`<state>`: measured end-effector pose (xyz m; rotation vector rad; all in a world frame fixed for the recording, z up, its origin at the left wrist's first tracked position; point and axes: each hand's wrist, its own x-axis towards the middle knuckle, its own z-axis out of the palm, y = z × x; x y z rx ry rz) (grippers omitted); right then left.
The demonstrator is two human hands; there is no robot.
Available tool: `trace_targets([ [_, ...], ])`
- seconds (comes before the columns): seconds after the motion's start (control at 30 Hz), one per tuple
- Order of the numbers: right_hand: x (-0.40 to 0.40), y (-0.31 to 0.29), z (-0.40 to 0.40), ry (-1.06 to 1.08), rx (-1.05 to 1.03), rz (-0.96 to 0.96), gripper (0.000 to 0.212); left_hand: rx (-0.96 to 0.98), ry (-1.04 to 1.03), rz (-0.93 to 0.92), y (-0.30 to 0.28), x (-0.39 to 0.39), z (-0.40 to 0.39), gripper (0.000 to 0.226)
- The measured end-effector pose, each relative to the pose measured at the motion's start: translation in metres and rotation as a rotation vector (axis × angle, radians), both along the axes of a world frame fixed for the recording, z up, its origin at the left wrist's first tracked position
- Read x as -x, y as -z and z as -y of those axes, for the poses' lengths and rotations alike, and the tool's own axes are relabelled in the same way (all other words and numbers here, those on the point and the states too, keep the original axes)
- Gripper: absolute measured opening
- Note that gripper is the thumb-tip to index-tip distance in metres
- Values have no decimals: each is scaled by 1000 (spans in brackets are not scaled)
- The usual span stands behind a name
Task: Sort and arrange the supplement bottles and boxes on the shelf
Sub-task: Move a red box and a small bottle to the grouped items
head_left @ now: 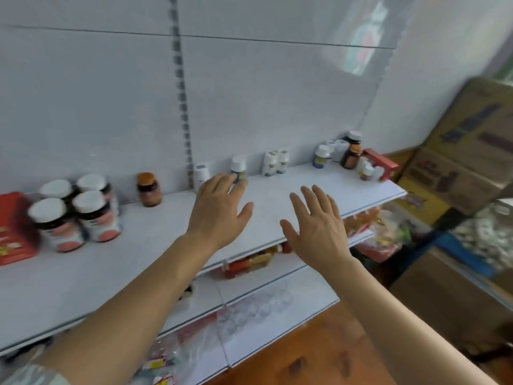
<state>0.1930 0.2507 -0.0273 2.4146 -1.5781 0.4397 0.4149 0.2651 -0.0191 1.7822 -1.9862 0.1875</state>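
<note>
Both hands reach out over the white shelf (319,187), and neither holds anything. The left hand (219,209) has its fingers (236,184) straight and a little spread, their tips right at a small white-capped bottle (238,169) standing against the back panel; whether they touch it is hard to tell through the blur. The right hand (316,229) hovers palm down over a bare stretch of shelf, fingers apart, with nothing under them.

The bottle lies straight ahead of the left fingertips and stands upright, its long axis vertical. Just to its left stands a small white bottle (200,173), and to its right a pair of pale bottles (274,162). So the left hand is plainly the nearer one, and I judge it will close around the bottle from the front.

Farther along, a brown jar (149,190) stands alone, and four large white-lidded jars (76,209) cluster beside a red box (14,232) at the left end. At the far right end sits a huddle of mixed bottles (344,154) with another red box (381,162), well away from either hand.
</note>
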Motion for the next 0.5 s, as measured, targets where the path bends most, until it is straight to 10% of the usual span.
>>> trace_targets([
  [0.5, 222, 8, 116, 282, -55, -12, 57, -42, 320, -61, 12, 235, 178, 49],
])
